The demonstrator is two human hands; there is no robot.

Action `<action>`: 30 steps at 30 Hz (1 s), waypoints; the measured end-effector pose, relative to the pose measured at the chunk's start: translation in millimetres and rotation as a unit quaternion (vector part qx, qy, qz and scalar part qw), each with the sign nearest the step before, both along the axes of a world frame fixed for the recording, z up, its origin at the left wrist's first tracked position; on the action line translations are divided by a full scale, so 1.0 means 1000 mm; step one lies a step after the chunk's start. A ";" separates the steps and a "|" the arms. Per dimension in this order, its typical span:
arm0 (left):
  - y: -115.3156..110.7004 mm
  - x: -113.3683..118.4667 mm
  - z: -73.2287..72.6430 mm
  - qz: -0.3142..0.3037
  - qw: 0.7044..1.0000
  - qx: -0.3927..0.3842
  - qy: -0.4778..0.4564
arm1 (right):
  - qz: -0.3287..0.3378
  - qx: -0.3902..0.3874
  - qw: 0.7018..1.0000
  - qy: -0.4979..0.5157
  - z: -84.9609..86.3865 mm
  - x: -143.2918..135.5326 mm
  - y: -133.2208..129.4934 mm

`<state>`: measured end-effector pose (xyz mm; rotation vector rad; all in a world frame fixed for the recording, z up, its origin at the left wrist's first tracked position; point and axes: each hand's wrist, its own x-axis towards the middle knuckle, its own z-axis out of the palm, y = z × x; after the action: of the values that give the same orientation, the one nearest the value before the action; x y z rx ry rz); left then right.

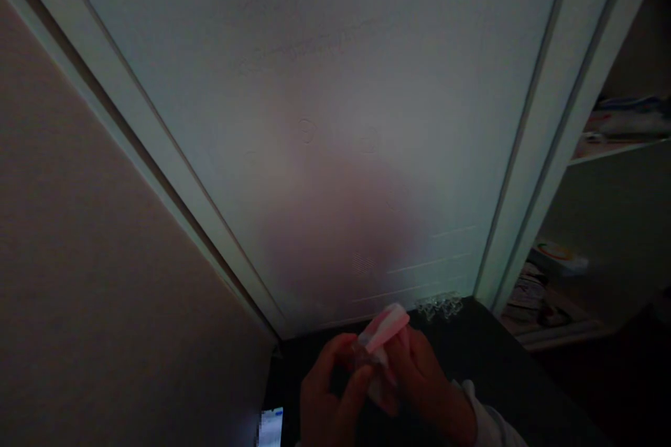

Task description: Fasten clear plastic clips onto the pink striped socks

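Observation:
Low in the middle of the head view, my right hand [433,380] is closed around a pink and white cloth [388,328]. Its folded top sticks up above the fingers, and more of it hangs below. Facing it, my left hand [330,387] pinches a small see-through piece [363,356] between thumb and fingers, right against the cloth. The piece's exact shape is too dim to make out. Behind my hands, a cluster of small clear pieces [439,305] lies on the dark surface [487,363], near the foot of the pale panel.
A pale, cloudy panel [335,98] in a light frame rises behind the dark surface. A brownish wall [105,244] flanks the left. At lower left a phone [271,427] has its screen lit. Shelves [602,154] on the right hold papers and a white box [560,257].

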<state>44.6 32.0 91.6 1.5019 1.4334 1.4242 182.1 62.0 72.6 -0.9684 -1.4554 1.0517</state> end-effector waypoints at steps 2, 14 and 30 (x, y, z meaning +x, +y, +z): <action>0.005 0.002 -0.003 0.004 0.999 -0.019 -0.041 | -0.024 0.009 1.000 -0.005 -0.002 -0.001 0.000; 0.012 0.013 0.010 -0.006 0.990 -0.031 -0.139 | -0.028 0.000 1.000 -0.005 -0.030 0.009 -0.004; -0.008 0.011 0.011 0.053 0.974 -0.046 -0.215 | -0.020 -0.087 0.983 0.161 -0.010 0.018 -0.015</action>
<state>55.4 23.6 103.0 0.9931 1.2983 1.6038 200.0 47.1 62.8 -0.8968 -1.0901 1.2582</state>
